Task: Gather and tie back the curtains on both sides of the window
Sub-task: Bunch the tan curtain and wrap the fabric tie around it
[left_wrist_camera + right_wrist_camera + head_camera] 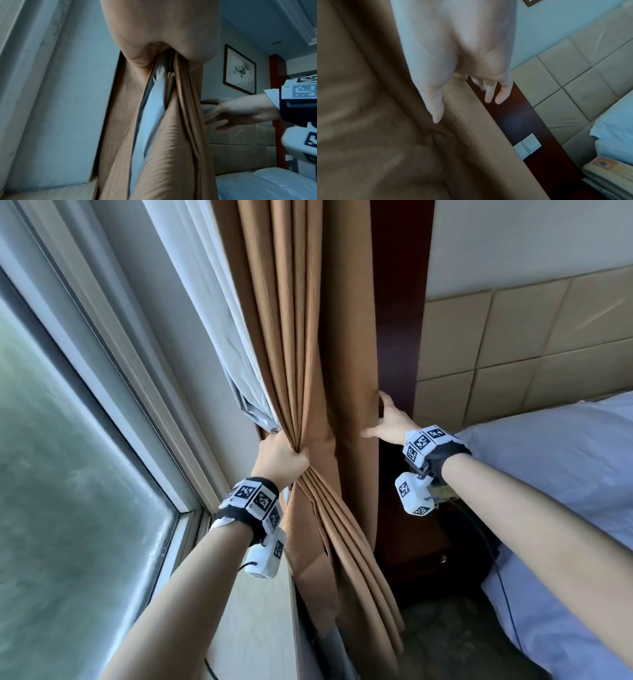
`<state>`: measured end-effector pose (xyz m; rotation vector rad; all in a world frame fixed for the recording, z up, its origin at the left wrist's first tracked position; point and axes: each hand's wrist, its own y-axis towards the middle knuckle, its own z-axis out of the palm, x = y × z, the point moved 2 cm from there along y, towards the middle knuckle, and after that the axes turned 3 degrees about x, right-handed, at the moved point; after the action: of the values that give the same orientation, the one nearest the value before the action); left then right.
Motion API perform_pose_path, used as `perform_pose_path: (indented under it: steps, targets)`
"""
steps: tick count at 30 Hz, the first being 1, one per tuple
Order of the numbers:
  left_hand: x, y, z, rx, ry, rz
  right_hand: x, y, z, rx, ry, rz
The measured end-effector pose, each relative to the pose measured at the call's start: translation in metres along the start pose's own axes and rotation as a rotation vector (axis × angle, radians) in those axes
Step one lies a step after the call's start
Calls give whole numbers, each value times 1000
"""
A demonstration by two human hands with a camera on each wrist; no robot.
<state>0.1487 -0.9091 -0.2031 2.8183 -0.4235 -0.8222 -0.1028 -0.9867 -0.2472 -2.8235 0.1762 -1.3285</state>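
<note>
A tan curtain (301,337) with a pale grey lining (239,364) hangs in folds right of the window (68,474). My left hand (282,455) grips a bunch of its pleats at mid height, fist closed round the cloth; the left wrist view shows the gathered curtain (171,135) running away from the palm. My right hand (385,419) is spread with straight fingers at the curtain's right edge, thumb on the front and fingers reaching behind it. In the right wrist view its fingers (488,97) hang past the curtain edge (471,121) over dark wood. No tie-back shows.
A dark wooden panel (400,337) stands behind the curtain, with wall switches (527,146) on it. A padded headboard (531,344) and a bed with white bedding (565,491) lie to the right. A stone windowsill (253,628) runs below my left arm. A framed picture (240,70) hangs on the wall.
</note>
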Motion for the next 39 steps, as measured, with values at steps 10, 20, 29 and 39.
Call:
perform_pose_path:
  steps: [10,20,29,39]
  targets:
    - [13,13,2,10,35,-79,43,8,17,-107,-69,45]
    - [6,14,6,8,18,-50,43,-92,89,-243,-361,-291]
    - [2,8,4,6,-56,-91,58,-101,110,-31,-725,-491]
    - [6,9,11,-24,67,-34,56,-79,86,404,-668,-471]
